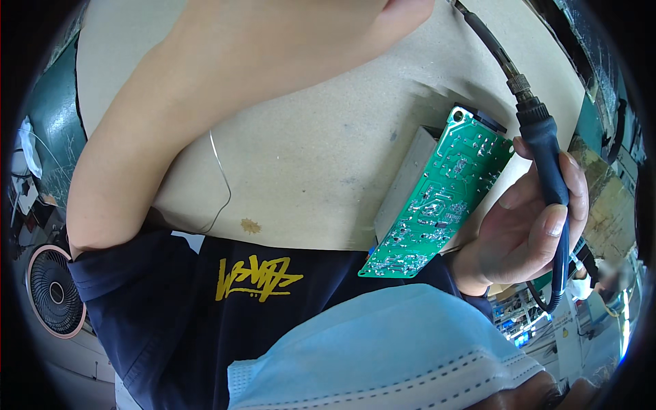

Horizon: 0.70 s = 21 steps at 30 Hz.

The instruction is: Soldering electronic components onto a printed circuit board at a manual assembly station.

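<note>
Gripping a soldering iron (549,160) over on the right: right hand (516,222) has its thumb and fingers clamped round the dark handle. Green circuit board (444,198) sits tilted just left of it, near side. Left hand (376,24)'s cut off at the far edge, so can't tell what its fingers are doing.

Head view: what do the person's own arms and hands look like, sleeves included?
The left sleeve is dark navy and loose, ending near the elbow; the left forearm is bare, with no watch showing. The left hand is mostly cut off by the top edge. The right hand wears no glove, and no rings show on its fingers.
</note>
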Each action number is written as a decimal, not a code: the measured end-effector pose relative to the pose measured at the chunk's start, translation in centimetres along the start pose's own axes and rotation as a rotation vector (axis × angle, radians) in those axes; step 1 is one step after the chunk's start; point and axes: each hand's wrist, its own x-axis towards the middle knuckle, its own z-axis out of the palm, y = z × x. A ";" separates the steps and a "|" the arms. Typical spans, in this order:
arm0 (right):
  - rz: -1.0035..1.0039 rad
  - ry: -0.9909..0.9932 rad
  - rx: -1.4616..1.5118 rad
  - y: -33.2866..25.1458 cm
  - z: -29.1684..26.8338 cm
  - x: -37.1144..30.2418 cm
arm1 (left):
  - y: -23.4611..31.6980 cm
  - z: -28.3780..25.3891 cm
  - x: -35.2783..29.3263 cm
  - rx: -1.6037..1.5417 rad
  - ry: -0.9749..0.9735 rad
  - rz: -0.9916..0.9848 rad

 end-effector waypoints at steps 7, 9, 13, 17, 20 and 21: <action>-0.018 -0.091 0.160 0.1 -0.4 0.2 | 0.8 -0.2 0.2 0.141 -0.106 0.004; -0.006 -0.108 0.189 0.2 -0.6 0.1 | 1.3 0.0 0.1 0.143 -0.064 0.007; 0.017 -0.093 0.149 -0.1 -0.4 0.0 | 0.2 -0.1 0.0 0.093 -0.043 -0.026; 0.002 -0.114 0.079 0.0 -0.5 0.1 | 1.0 0.4 0.1 0.164 -0.013 0.021; 0.003 -0.087 0.016 -0.3 0.6 0.3 | -0.3 -0.1 -0.1 0.080 -0.093 -0.001; -0.003 -0.037 -0.050 -0.3 1.0 0.3 | -0.3 -0.2 -0.2 0.085 -0.092 -0.003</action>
